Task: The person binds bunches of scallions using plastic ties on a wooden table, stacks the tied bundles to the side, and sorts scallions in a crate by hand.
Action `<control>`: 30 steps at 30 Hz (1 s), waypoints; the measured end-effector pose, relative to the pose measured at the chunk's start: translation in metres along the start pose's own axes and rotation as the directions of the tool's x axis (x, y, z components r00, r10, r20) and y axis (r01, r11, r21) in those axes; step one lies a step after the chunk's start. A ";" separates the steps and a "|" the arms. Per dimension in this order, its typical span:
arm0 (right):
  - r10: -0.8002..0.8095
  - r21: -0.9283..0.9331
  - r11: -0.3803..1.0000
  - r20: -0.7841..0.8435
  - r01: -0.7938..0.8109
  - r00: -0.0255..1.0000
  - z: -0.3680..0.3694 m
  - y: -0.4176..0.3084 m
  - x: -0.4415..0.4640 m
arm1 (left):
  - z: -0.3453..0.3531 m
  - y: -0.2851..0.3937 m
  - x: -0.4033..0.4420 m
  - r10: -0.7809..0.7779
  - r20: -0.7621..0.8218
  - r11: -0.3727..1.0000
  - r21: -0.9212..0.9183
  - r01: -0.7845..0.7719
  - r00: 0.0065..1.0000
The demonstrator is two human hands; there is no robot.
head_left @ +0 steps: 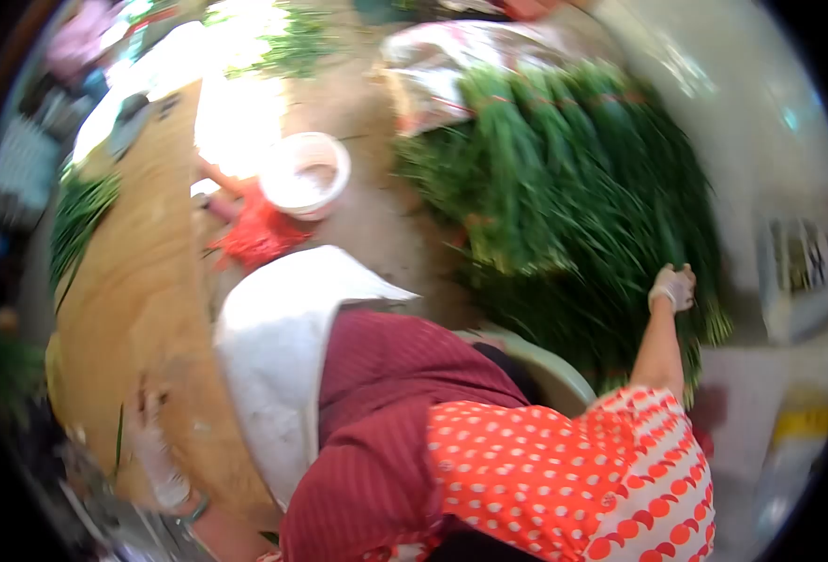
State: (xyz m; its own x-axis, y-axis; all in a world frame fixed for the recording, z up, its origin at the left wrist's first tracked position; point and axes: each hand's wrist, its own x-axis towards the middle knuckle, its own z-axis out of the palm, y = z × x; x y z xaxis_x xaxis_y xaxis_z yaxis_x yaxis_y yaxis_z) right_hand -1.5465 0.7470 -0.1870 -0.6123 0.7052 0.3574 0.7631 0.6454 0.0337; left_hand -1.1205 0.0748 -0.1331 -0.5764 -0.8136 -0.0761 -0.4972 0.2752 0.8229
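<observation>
My left hand (pixel 154 450), in a whitish glove, lies on the wooden board (pixel 165 309) with its fingers stretched out. Beside it is a thin green blade (pixel 119 436). Out to the right, my right hand (pixel 673 288), also gloved, reaches to the edge of a big pile of green chives (pixel 573 206). Its fingers are curled on a chive bundle there; the greens partly hide the grip. Red ties band several bundles along the top of the pile. My right sleeve is red with white dots.
A white bucket (pixel 306 176) stands beyond the board, next to red plastic strips (pixel 259 229). More chives (pixel 84 220) lie on the board's far left edge. A white-and-red sack (pixel 432 75) sits behind the pile. A pale green tub rim (pixel 536 361) shows beside my lap.
</observation>
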 end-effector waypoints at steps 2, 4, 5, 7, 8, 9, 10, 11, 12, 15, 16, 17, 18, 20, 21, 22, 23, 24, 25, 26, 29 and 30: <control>-0.260 0.225 0.934 -0.105 0.278 0.960 -0.001 -0.061 -0.017 | -0.004 0.016 -0.026 -0.023 -0.020 0.998 -0.055 0.022 1.000; -0.518 0.510 0.678 -0.178 0.529 0.837 -0.020 -0.130 -0.053 | -0.027 0.008 -0.044 -0.070 -0.059 0.993 -0.094 0.064 0.996; -0.621 0.608 0.495 -0.252 0.621 0.742 -0.026 -0.167 -0.081 | -0.042 0.014 -0.043 -0.095 -0.011 0.988 -0.121 0.093 0.995; -0.860 0.917 0.173 -0.036 0.359 0.508 -0.079 -0.239 -0.168 | -0.078 -0.002 -0.057 -0.177 -0.060 0.974 -0.152 0.166 0.982; -0.920 0.920 0.053 -0.106 0.388 0.378 -0.104 -0.268 -0.215 | -0.091 -0.002 -0.071 -0.235 -0.072 0.961 -0.165 0.221 0.969; -0.932 0.923 -0.177 -0.269 0.341 0.243 -0.112 -0.298 -0.256 | -0.102 -0.001 -0.087 -0.261 -0.105 0.956 -0.167 0.242 0.960; -0.980 0.906 -0.068 -0.140 0.418 0.143 -0.158 -0.315 -0.301 | -0.113 0.003 -0.105 -0.306 -0.154 0.942 -0.194 0.275 0.939; -0.982 0.933 -0.138 -0.174 0.333 0.080 -0.175 -0.336 -0.342 | -0.124 0.010 -0.122 -0.348 -0.203 0.927 -0.222 0.303 0.915; -0.974 0.910 -0.212 -0.226 0.356 -0.002 -0.186 -0.341 -0.381 | -0.117 -0.001 -0.147 -0.360 -0.245 0.924 -0.225 0.308 0.900; -0.888 0.823 -0.458 -0.405 0.335 -0.219 -0.245 -0.359 -0.469 | -0.122 -0.012 -0.187 -0.464 -0.308 0.881 -0.258 0.397 0.830; -0.884 0.844 -0.459 -0.403 0.279 -0.235 -0.263 -0.364 -0.489 | -0.125 -0.018 -0.192 -0.484 -0.327 0.870 -0.276 0.408 0.812; -0.895 0.840 -0.445 -0.410 0.310 -0.174 -0.266 -0.371 -0.506 | -0.122 -0.023 -0.196 -0.500 -0.345 0.861 -0.295 0.414 0.794; -0.904 0.875 -0.427 -0.411 0.230 -0.114 -0.248 -0.391 -0.522 | -0.120 -0.022 -0.193 -0.511 -0.348 0.856 -0.290 0.429 0.786; -0.958 0.958 -0.286 -0.286 -0.003 -0.012 -0.224 -0.412 -0.542 | -0.128 -0.005 -0.169 -0.465 -0.426 0.879 -0.115 0.464 0.776; -0.982 0.967 -0.189 -0.188 -0.172 0.022 -0.213 -0.411 -0.544 | -0.124 0.002 -0.158 -0.478 -0.419 0.870 -0.108 0.480 0.772; -0.989 0.990 -0.133 -0.135 0.041 0.056 -0.198 -0.410 -0.544 | -0.123 0.009 -0.140 -0.407 -0.376 0.891 0.037 0.452 0.833; -0.995 0.994 -0.104 -0.104 -0.036 0.003 -0.144 -0.421 -0.555 | -0.121 0.010 -0.123 -0.336 -0.318 0.897 0.178 0.404 0.886; -0.996 0.990 -0.022 -0.010 0.143 -0.086 -0.117 -0.413 -0.560 | -0.118 -0.005 -0.107 -0.248 -0.281 0.926 0.212 0.312 0.927; -0.983 0.945 0.046 0.100 0.324 -0.154 -0.090 -0.402 -0.563 | -0.113 -0.021 -0.091 -0.156 -0.236 0.947 0.239 0.213 0.959; -0.948 0.940 0.171 0.239 0.296 -0.210 -0.041 -0.394 -0.583 | -0.128 -0.023 -0.058 -0.140 -0.180 0.962 0.207 0.177 0.974; -0.849 0.848 0.161 0.379 0.505 -0.367 0.022 -0.366 -0.599 | -0.166 -0.109 0.004 -0.228 -0.101 0.634 0.739 0.226 0.968; -0.831 0.812 0.110 0.392 0.573 -0.396 0.028 -0.362 -0.603 | -0.206 -0.165 -0.001 -0.141 -0.221 0.737 0.627 0.252 0.965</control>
State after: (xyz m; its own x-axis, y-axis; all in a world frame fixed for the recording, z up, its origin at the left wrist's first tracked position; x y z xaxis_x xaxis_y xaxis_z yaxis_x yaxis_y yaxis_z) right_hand -1.4591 0.0962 -0.4412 -0.4727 -0.7000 -0.5353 -0.4346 0.7136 -0.5494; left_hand -0.9039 -0.0752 -0.1523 -0.3424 -0.9373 -0.0651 -0.9183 0.3192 0.2344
